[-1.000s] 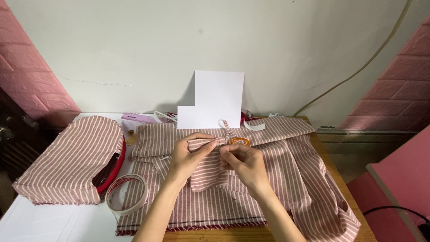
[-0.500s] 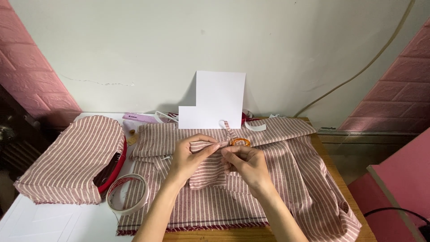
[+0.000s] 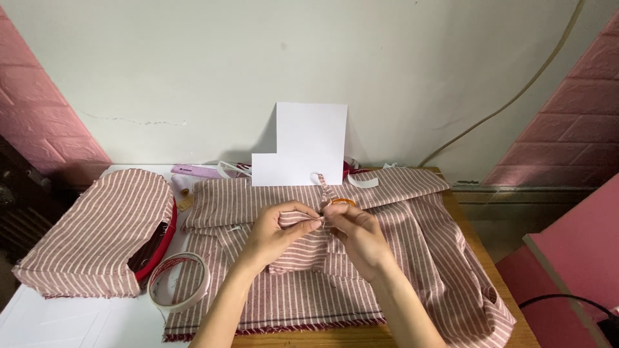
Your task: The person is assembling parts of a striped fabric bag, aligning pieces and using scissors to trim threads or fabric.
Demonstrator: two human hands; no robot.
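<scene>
Two hands, left hand (image 3: 277, 227) and right hand (image 3: 353, 231), grip pinched shut on folded striped fabric (image 3: 303, 248); soft, light, limp; hold at fold edge; tape roll (image 3: 178, 281) left of grip

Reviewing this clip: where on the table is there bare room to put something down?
Bare white table shows at the front left, bordered by the covered mound and the tape roll. A thin wood strip runs below the striped cloth. The middle is crowded: both hands pinch a fold, with clutter along the white card.

Tape roll (image 3: 178, 281) lies near white paper (image 3: 303, 147).
</scene>
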